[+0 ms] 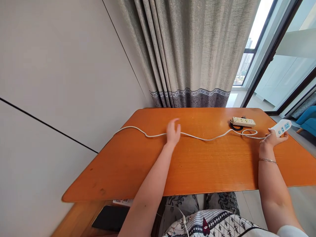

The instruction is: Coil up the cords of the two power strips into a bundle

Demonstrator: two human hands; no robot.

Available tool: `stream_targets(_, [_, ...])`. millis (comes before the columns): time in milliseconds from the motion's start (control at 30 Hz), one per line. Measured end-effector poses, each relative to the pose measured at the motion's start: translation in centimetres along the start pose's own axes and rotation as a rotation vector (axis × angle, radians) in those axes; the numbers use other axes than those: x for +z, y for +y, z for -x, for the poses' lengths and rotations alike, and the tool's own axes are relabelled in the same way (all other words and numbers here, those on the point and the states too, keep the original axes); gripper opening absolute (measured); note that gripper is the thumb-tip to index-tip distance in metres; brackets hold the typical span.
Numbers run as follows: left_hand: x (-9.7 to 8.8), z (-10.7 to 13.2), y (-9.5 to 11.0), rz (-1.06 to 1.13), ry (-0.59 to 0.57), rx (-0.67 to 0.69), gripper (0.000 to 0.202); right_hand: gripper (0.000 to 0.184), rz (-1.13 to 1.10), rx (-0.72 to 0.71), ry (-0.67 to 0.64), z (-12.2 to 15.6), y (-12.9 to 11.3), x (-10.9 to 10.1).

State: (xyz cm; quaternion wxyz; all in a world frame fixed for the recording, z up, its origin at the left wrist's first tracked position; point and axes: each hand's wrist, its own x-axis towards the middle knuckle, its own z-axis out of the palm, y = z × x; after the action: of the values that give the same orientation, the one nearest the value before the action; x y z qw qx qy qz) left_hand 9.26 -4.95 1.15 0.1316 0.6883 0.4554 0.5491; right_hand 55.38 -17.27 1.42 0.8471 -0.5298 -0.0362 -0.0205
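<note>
A white power strip with blue sockets point(282, 127) is held in my right hand point(273, 140), near the right edge of the orange wooden table point(192, 164). Its white cable point(204, 138) snakes leftward across the tabletop and off the left edge. My left hand point(172, 133) rests over the cable at mid-table, fingers curled loosely around it. A second, cream power strip point(243, 121) lies at the back right with a black cord coiled beside it.
A grey curtain point(192, 52) hangs behind the table and a pale wall point(61, 82) runs along the left. Glass doors point(283, 65) stand at the right. A dark flat device point(110, 217) lies on a lower shelf beneath the table's front left.
</note>
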Motion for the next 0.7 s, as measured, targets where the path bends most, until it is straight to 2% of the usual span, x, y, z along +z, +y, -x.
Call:
stream_targets(100, [2.6,2.2,1.8,-0.070,-0.568,0.157,0.043,0.060,-0.002,-0.034,-0.068,0.4,-0.5,-0.2])
stream_targets(167, [3.5,3.3,2.7,-0.107,-0.821,0.223,0.049,0.058,-0.009,-0.042,-0.059,0.3,-0.7,-0.3])
stream_targets(200, [3.7,3.6,3.0,-0.126,-0.896,0.240,0.048,0.057,-0.016,-0.040,-0.041,0.2,-0.7,-0.3])
stream_targets(300, [3.6,3.8,3.6,-0.166,-0.962,0.238,0.038,0.058,-0.041,-0.013,0.061,-0.5,-0.8,-0.4])
stream_targets(400, [3.1,3.4,3.7,-0.160,-0.959,0.222,0.025,0.058,-0.044,0.012,0.148,-1.4,-0.6,-0.5])
stream_targets(467, [2.8,3.0,3.5,-0.155,-0.926,0.189,0.026,0.057,-0.037,0.021,0.177,-1.9,-0.5,-0.6])
stream_targets(567, [2.2,2.5,3.1,-0.142,-0.893,0.053,0.031,0.055,-0.028,0.035,0.186,-2.3,-0.2,-0.8])
stream_targets(633, [1.9,2.3,3.0,-0.113,-0.946,-0.030,0.032,0.057,-0.026,0.043,0.173,-2.5,-0.1,-0.9])
stream_targets(700, [1.7,2.3,3.2,-0.107,-1.021,-0.019,0.028,0.059,-0.024,0.059,0.117,-2.5,-0.1,-0.9])
